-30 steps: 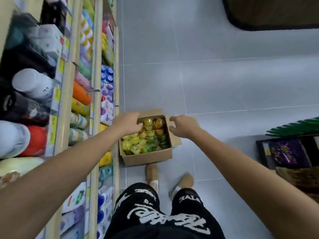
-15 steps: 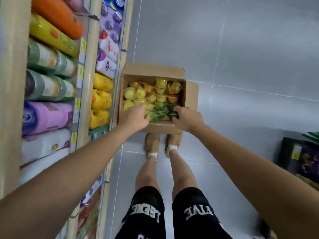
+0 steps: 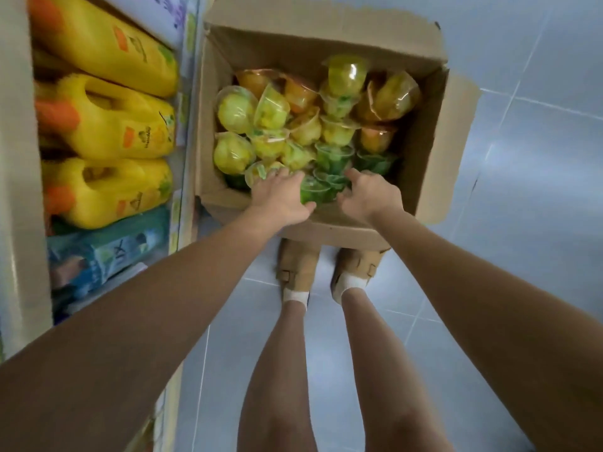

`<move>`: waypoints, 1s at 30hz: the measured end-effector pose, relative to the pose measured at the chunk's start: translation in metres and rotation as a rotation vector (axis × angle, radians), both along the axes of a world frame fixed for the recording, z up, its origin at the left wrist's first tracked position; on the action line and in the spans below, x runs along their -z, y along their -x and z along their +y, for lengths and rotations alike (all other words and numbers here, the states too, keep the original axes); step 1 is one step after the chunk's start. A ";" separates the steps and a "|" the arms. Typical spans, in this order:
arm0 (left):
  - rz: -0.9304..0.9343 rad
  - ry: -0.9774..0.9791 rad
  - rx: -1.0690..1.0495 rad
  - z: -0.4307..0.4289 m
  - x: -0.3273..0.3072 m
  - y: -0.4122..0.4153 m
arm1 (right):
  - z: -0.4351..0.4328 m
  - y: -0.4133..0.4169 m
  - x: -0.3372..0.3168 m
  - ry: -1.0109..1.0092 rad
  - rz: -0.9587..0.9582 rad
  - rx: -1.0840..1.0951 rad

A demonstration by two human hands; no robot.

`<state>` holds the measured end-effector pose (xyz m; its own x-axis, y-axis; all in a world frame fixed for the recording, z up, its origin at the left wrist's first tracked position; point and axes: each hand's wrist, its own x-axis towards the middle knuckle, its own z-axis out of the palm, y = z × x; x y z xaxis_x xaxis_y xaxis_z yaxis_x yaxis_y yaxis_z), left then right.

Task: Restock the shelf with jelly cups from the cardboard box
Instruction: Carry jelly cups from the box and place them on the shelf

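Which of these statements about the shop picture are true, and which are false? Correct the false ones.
1. The cardboard box sits open on the floor. True.
2. Every jelly cup in it is green. False: yellow cups and orange cups lie there too.
3. The left hand and the right hand are both at the green cups, at the box's near side. True.
4. The bottles beside the box are blue. False: the shelf holds yellow bottles with orange caps.
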<state>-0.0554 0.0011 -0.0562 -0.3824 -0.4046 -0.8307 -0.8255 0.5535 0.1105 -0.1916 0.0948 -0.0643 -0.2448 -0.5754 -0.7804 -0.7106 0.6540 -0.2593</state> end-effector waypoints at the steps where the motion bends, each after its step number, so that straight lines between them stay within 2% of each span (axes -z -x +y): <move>1: -0.027 -0.007 0.018 0.000 0.014 -0.001 | 0.002 -0.002 0.017 -0.008 0.002 -0.016; 4: -0.091 -0.024 0.066 -0.001 0.053 -0.004 | 0.006 -0.008 0.061 -0.029 0.008 -0.037; 10: -0.052 -0.038 0.061 0.006 0.090 0.003 | 0.007 -0.007 0.112 -0.089 0.037 -0.080; 13: -0.040 -0.045 0.031 0.008 0.096 0.007 | 0.003 -0.004 0.124 -0.112 0.043 -0.071; 17: 0.047 -0.057 -0.120 0.003 0.090 -0.007 | 0.000 -0.004 0.132 -0.119 0.039 -0.095; 20: 0.156 0.043 -0.173 -0.008 0.079 -0.027 | 0.000 -0.008 0.135 -0.119 0.053 -0.092; 27: 0.193 0.124 -0.300 -0.024 0.085 -0.043 | 0.003 -0.030 0.150 -0.091 0.120 0.070; 30: 0.211 0.133 -0.332 -0.023 0.089 -0.040 | 0.002 -0.032 0.153 -0.076 0.086 0.175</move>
